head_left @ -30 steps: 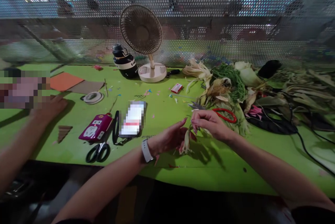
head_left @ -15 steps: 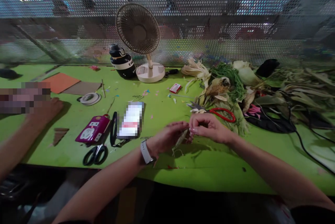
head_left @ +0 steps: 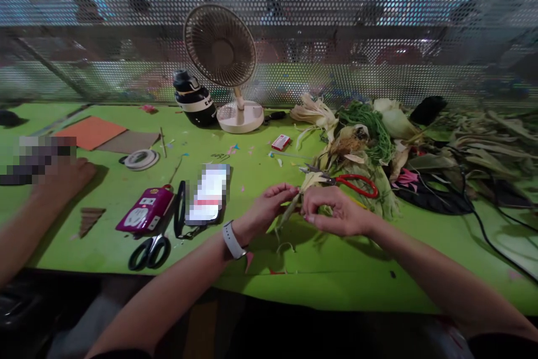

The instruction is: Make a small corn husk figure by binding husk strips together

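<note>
While the left hand [head_left: 269, 208] and right hand [head_left: 336, 210] pinch a pale, fibrous, apparently dried husk strip [head_left: 292, 210], red-handled metal scissors [head_left: 348, 181] lie beside them.

text: none legible | bottle [head_left: 194, 98]: white lettering, too blurred to read

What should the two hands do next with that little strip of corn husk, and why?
Probably keep twisting it. The left hand and right hand both pinch the thin husk strip between them, above the green table, and its loose end dangles below. The red-handled scissors lie untouched just behind, so cutting seems unlikely right now.
</note>
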Available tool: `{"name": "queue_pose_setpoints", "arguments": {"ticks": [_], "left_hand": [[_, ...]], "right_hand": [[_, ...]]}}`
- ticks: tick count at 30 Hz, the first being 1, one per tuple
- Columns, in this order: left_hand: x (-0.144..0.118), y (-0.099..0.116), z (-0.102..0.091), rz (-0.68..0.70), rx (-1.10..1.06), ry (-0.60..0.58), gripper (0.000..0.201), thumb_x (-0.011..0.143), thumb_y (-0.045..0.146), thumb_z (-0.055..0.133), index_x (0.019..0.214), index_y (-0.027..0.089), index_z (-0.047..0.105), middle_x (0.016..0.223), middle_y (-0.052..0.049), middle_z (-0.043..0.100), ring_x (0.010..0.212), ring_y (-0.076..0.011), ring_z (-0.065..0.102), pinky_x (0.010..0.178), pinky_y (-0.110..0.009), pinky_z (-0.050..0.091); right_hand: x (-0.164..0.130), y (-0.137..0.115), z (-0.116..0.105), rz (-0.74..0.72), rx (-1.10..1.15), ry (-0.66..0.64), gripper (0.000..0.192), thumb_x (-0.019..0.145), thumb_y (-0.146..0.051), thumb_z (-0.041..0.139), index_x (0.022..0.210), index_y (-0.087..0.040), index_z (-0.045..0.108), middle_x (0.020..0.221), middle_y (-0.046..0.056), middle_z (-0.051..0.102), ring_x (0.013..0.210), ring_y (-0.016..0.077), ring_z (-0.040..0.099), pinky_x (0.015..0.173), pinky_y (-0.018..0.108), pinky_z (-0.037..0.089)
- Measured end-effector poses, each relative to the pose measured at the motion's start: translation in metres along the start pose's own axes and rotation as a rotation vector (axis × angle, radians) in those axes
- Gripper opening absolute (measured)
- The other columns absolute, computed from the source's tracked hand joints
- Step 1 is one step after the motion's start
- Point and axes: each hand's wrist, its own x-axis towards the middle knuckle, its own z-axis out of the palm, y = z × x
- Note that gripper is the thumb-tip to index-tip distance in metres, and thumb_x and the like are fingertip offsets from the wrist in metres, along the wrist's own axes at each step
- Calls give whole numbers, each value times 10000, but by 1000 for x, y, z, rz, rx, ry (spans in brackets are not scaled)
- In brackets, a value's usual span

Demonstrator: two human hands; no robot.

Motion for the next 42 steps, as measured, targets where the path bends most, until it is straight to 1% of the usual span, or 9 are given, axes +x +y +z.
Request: {"name": "queue_pose_setpoints", "arguments": {"ticks": [6, 16, 20, 23, 26, 28, 33, 35, 42], "left_hand": [[5, -8, -4, -105, 18, -115, 320, 680, 404, 751, 785, 132, 620, 688, 3, 632, 567, -78, 571, 606, -227, 460], [7, -9, -12, 99, 49, 75, 258, 725, 338, 725, 798, 140, 576, 707, 9, 629, 588, -62, 551, 589, -194, 425], [8, -9, -11, 184, -33, 191, 260, 733, 355, 711, 793, 160, 549, 686, 30, 603, 614, -76, 563, 624, -216, 467], [7, -9, -9, 213, -64, 206, 248, 726, 346, 720, 807, 168, 567, 698, 37, 604, 592, -54, 539, 557, -170, 434], [5, -9, -8, 211, -149, 171, 224, 710, 302, 740, 821, 165, 602, 767, 22, 636, 646, -46, 567, 567, -139, 428], [3, -7, -7, 194, -238, 125, 209, 698, 266, 750, 818, 159, 616, 782, 13, 647, 659, -51, 581, 582, -142, 441], [0, -7, -8, 24, -296, -168, 195, 782, 328, 660, 802, 136, 631, 524, 33, 536, 442, -50, 464, 450, -170, 377], [1, -9, -8, -38, -293, -215, 243, 792, 375, 639, 803, 133, 635, 520, 22, 543, 441, -59, 475, 446, -178, 378], [4, -16, -8, 120, -127, 45, 365, 727, 442, 699, 933, 146, 641, 694, -16, 652, 616, -108, 595, 608, -233, 478]], "right_hand": [[1, 1, 1, -54, -110, -27, 158, 764, -171, 493, 615, -200, 450, 607, -12, 495, 607, 120, 444, 647, 292, 404], [-1, 11, 5, -29, -390, 103, 144, 790, -130, 509, 665, -201, 507, 788, 68, 662, 734, 165, 584, 675, 305, 458], [-3, 14, 1, 68, -278, 186, 234, 755, -81, 471, 560, -197, 414, 769, 66, 659, 676, 147, 582, 611, 280, 437], [-4, 19, -6, 217, -152, 185, 179, 764, -127, 495, 593, -178, 478, 872, 71, 654, 760, 164, 587, 679, 303, 452], [-4, 28, -16, 376, -118, 427, 107, 822, -241, 514, 796, -172, 592, 1020, 76, 623, 842, 178, 572, 736, 325, 453], [-2, 31, -18, 450, -118, 575, 173, 851, -308, 511, 848, -171, 616, 960, 63, 623, 844, 177, 563, 758, 327, 446], [13, 26, -4, 517, 336, 292, 293, 794, -426, 624, 926, -166, 654, 899, 45, 652, 917, 181, 588, 845, 332, 446], [22, 23, 4, 501, 450, 294, 314, 754, -452, 665, 859, -156, 663, 799, 29, 652, 820, 160, 597, 811, 318, 459], [41, 34, 3, 527, 261, 458, 330, 692, -468, 702, 678, -141, 656, 642, -4, 604, 621, 120, 519, 629, 264, 429]]}}
